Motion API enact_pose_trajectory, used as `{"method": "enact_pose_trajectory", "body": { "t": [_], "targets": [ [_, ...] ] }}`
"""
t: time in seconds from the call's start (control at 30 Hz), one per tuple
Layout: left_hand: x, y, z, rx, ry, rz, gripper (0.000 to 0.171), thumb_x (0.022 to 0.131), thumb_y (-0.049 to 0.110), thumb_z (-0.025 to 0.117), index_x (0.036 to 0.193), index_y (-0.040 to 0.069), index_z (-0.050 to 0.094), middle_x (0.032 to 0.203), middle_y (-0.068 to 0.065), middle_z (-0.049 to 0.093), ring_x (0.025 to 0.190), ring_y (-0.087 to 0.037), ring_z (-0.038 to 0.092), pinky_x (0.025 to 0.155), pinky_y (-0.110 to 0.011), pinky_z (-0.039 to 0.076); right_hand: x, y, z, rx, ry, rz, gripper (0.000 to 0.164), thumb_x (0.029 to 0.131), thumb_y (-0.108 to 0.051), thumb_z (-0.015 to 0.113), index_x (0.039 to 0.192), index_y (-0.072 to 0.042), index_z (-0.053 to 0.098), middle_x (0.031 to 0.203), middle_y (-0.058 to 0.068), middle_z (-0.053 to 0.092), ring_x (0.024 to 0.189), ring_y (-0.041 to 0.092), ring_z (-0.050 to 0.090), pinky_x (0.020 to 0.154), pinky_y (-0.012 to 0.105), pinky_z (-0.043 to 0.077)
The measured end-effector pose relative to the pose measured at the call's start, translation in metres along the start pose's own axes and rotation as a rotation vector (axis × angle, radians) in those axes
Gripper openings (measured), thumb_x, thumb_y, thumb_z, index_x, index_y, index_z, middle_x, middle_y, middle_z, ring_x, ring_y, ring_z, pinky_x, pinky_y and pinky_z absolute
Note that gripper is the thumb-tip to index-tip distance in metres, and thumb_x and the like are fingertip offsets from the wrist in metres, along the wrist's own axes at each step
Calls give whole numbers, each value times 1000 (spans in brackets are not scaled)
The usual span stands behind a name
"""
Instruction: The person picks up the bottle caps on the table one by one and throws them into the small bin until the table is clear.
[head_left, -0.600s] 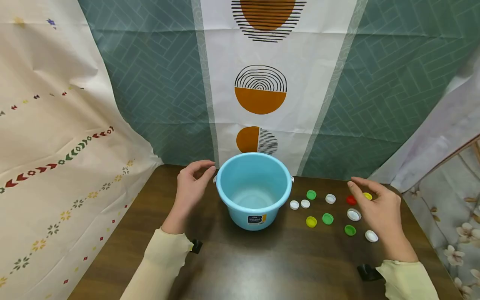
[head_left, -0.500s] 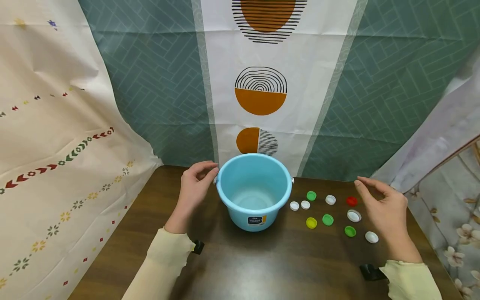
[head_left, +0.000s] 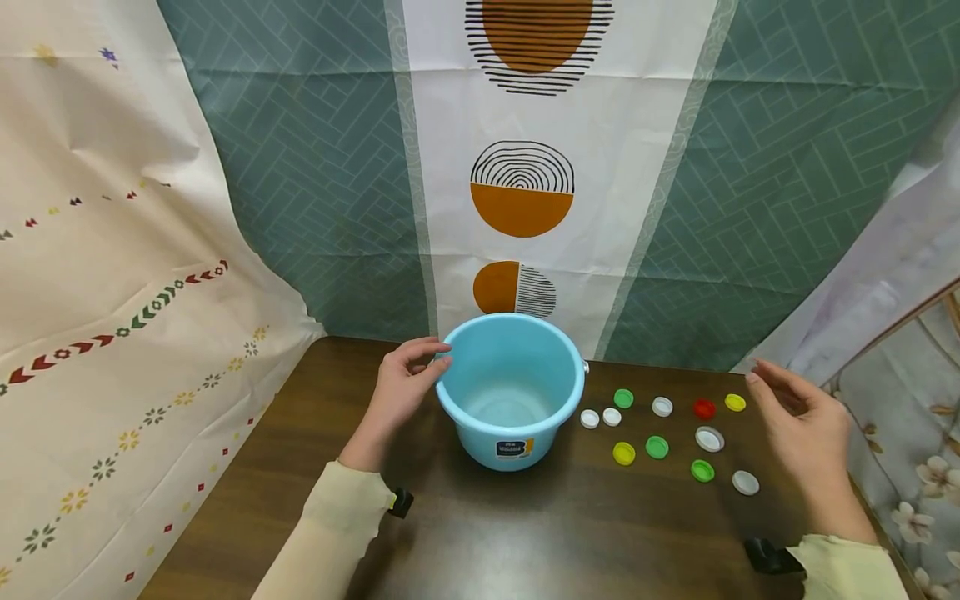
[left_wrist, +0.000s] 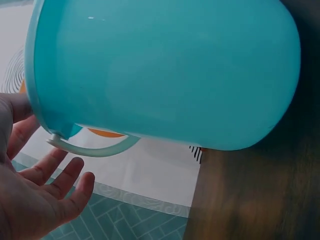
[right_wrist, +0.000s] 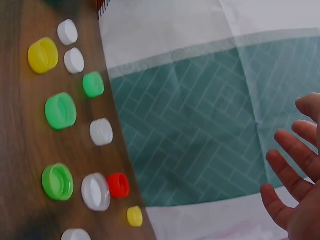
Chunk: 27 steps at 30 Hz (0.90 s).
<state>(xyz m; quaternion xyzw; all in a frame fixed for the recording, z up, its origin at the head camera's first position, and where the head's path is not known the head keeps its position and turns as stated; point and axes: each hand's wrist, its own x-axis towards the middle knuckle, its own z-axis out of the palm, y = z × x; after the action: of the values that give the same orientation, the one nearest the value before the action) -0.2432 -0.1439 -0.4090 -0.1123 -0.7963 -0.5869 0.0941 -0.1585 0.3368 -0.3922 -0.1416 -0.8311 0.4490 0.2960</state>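
A light blue plastic bucket [head_left: 509, 437] stands upright on the table. My left hand [head_left: 408, 379] is at its left rim, thumb and index fingertips overlapping the edge. In the left wrist view, the other fingers of the left hand [left_wrist: 45, 185] spread loosely below the bucket's pale handle [left_wrist: 100, 150]. My right hand [head_left: 806, 425] hovers at the far right, fingers loosely bent and holding nothing. Left of it lie several plastic bottle caps, among them a yellow cap [head_left: 735, 402], a red cap [head_left: 704, 408], a green cap [head_left: 702, 471] and a white cap [head_left: 746, 482].
The brown wooden table [head_left: 562, 533] meets a patterned green and white cloth [head_left: 360, 208] at the back. A cream cloth [head_left: 150, 375] hangs on the left, a floral cloth [head_left: 911, 467] on the right. Each wrist wears a black strap piece [head_left: 401, 502].
My left hand has moved right, up to the bucket's rim. The right hand has drawn away to the right, uncovering the small yellow cap. The view has tilted slightly upward.
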Motion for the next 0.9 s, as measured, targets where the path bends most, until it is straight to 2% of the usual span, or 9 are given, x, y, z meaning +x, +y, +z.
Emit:
{"method": "enact_pose_trajectory", "body": {
  "t": [0.1, 0.33, 0.5, 0.63, 0.7, 0.77, 0.83, 0.9],
  "targets": [
    [-1, -3, 1, 5, -16, -8, 30, 84, 35, 69, 107, 16, 70, 127, -3, 57, 103, -24, 63, 80, -36, 55, 0, 7, -4, -11, -6, 10, 36, 84, -28, 69, 118, -17, 67, 91, -34, 60, 78, -17, 57, 65, 0, 41],
    [-2, -8, 2, -32, -12, -24, 30, 84, 32, 69, 110, 16, 69, 125, -2, 58, 98, -24, 66, 77, -31, 56, -2, 36, -17, -124, -23, 49, 41, 84, -38, 67, 123, -25, 63, 94, -39, 57, 77, -24, 51, 61, 1, 39],
    [-1, -10, 3, -53, -4, -19, 30, 84, 30, 69, 110, 15, 69, 122, -2, 59, 95, -26, 66, 74, -30, 56, -3, 63, -24, -175, -82, 48, 49, 85, -41, 66, 129, -22, 58, 93, -41, 53, 75, -26, 48, 58, 1, 39],
    [-1, -9, 2, -60, -14, -18, 31, 85, 30, 68, 112, 14, 68, 122, -3, 59, 92, -32, 66, 72, -27, 55, -7, 86, -27, -212, -156, 50, 58, 84, -42, 66, 134, -17, 53, 89, -42, 50, 72, -29, 46, 56, 2, 39],
    [-1, -5, 2, -74, -26, -21, 32, 86, 27, 68, 114, 11, 67, 123, -6, 59, 93, -37, 65, 72, -27, 55, -10, 96, -29, -245, -225, 63, 64, 84, -45, 65, 138, -15, 48, 96, -33, 57, 72, -30, 44, 56, 4, 39],
    [-1, -1, 1, -86, -43, -24, 33, 87, 25, 67, 116, 8, 65, 124, -9, 58, 93, -40, 64, 73, -27, 55, -13, 106, -30, -293, -296, 82, 70, 84, -48, 63, 142, -15, 42, 113, -13, 65, 74, -28, 43, 55, 7, 41],
    [-2, 4, 0, -97, -59, -31, 34, 88, 22, 65, 118, 6, 64, 125, -12, 58, 93, -41, 64, 73, -28, 56, -15, 114, -30, -346, -366, 94, 74, 85, -51, 61, 145, -15, 36, 128, 12, 59, 83, -11, 58, 61, 19, 47],
    [-3, 8, 0, -104, -71, -39, 35, 89, 20, 64, 120, 5, 62, 125, -14, 58, 94, -43, 64, 74, -29, 56, -17, 121, -30, -400, -433, 119, 79, 85, -55, 58, 148, -16, 29, 138, 27, 44, 104, 17, 62, 73, 37, 49]
  ]
}}
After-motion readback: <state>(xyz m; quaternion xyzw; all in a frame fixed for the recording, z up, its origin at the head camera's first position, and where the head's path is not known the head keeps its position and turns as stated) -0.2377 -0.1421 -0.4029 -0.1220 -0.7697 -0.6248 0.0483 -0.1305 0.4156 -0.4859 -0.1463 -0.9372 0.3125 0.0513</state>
